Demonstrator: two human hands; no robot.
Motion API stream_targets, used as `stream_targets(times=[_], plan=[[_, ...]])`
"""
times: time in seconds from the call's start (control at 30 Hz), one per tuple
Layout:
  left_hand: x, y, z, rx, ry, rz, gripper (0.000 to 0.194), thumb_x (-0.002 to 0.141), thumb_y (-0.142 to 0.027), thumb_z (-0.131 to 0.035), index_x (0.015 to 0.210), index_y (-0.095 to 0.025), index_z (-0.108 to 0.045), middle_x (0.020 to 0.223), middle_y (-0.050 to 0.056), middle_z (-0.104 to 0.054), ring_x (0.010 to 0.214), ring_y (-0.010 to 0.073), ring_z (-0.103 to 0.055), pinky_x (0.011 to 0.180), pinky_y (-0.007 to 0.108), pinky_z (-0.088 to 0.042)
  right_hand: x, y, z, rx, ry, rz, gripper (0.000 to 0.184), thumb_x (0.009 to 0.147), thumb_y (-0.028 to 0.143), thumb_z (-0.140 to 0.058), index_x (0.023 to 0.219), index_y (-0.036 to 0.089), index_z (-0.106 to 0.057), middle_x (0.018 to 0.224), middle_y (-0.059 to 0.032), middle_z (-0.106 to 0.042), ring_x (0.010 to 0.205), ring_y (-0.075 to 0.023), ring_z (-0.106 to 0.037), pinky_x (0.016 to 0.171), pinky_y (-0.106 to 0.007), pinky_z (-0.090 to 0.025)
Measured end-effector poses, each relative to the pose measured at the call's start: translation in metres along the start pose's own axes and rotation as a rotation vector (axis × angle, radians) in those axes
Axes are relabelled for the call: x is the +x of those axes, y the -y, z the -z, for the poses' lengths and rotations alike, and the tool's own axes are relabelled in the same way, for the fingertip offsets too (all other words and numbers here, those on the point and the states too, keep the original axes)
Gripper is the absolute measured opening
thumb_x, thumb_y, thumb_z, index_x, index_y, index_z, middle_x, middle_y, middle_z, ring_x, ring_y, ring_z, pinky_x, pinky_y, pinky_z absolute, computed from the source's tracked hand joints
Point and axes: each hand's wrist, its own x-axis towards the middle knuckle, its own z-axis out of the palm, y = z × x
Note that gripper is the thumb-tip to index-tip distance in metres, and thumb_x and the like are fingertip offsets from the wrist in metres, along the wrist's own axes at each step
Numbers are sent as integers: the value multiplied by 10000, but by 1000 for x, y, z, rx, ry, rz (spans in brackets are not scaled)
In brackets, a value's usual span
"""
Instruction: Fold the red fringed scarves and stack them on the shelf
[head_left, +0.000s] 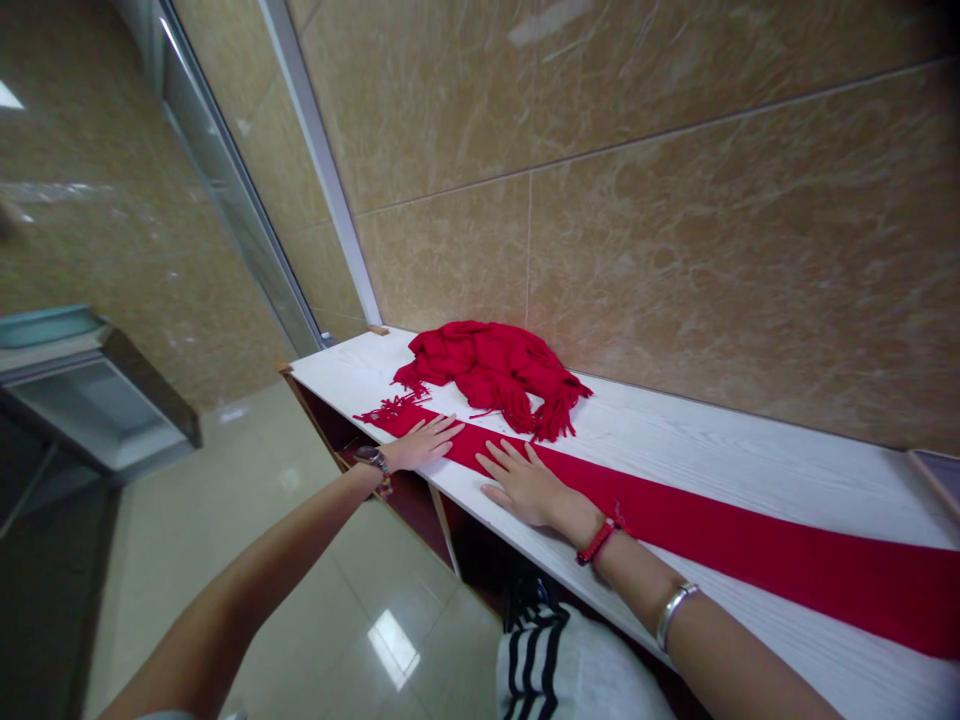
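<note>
A long red scarf [720, 525] lies flat as a folded strip along the white tabletop, its fringed end at the far left. My left hand [424, 443] rests flat on the scarf near that fringe, fingers stretched out. Farther right, my right hand [521, 483] lies with fingers spread, its fingertips on the scarf's near edge and its palm over the white surface. Neither hand grips anything. Just behind the strip, a crumpled red fringed scarf [487, 360] sits in a loose heap against the wall side.
The white-topped cabinet [750, 440] has open compartments below its front edge. A tan marbled wall [637, 250] rises behind it. A frame corner [937, 475] shows at the far right. Across the tiled floor [300, 560], a teal basin [49, 325] stands on another unit at the left.
</note>
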Motion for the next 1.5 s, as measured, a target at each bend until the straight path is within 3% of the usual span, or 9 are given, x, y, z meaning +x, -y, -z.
stream_targets(times=[0.2,0.43,0.57,0.67,0.83,0.97,1.13,1.27,1.5], plan=[[5,-20,-2,-47,-17,-31,447,937,-360,-291,1373,-263,-274,1446,81,-264,1335,221,-195,1050,468,-207,3,5,2,-47,-66,-19,506,914,350,-325,1332,68,-363,1389,-173,-353,1295,-264,-279,1035,-461,-244],[4,-25,4,-77,-60,-146,438,924,-333,-351,1343,-204,-336,1426,117,-296,1318,235,-238,1052,434,-234,-9,-2,3,-231,-172,27,250,863,107,-420,1032,79,-602,1101,-154,-614,1079,-214,-532,909,-301,-406],[5,-38,11,-65,-157,-290,302,861,-317,-488,1107,-147,-536,1197,124,-509,1087,210,-488,941,326,-387,-13,-3,1,-269,-161,63,212,828,37,-445,952,68,-613,1007,-158,-639,981,-229,-580,842,-316,-449],[5,-44,12,-56,-160,-325,170,881,-235,-440,933,-144,-574,1010,93,-565,927,181,-534,865,307,-427,-12,-4,0,-285,-177,83,187,822,29,-454,914,76,-610,959,-149,-643,917,-232,-596,809,-336,-465],[-1,-45,14,-121,-174,-347,161,892,-209,-403,907,-147,-550,1083,99,-524,1027,169,-489,924,284,-388,-12,-7,-2,-291,-198,139,206,825,35,-467,971,76,-606,1035,-148,-629,998,-222,-571,872,-329,-440],[0,-48,16,-245,-163,-239,202,900,-222,-369,853,-159,-556,1086,85,-530,1089,155,-467,944,260,-375,-13,-11,-5,-250,-220,196,254,848,77,-459,1062,97,-595,1116,-125,-611,1089,-194,-530,923,-293,-415],[12,-61,10,-217,-173,-111,328,925,-247,-289,1165,-131,-480,1296,130,-438,1237,197,-353,1025,365,-291,-19,-16,-8,-67,-287,213,298,869,147,-440,1122,158,-596,1181,-102,-587,1148,-184,-490,972,-302,-384],[13,-69,9,-78,-17,-7,425,927,-300,-287,1343,-223,-320,1445,67,-270,1331,225,-195,1057,477,-179,-25,-19,-6,25,-276,183,322,877,176,-425,1156,164,-584,1233,-94,-556,1198,-198,-441,1011,-346,-341],[18,-78,15,-13,66,34,567,893,-418,-320,1393,-169,-225,1483,89,-120,1357,248,-65,1060,507,-111,-20,-19,-6,-47,-291,-230,522,905,362,-355,1334,64,-365,1381,-169,-364,1291,-284,-284,1037,-486,-235]])
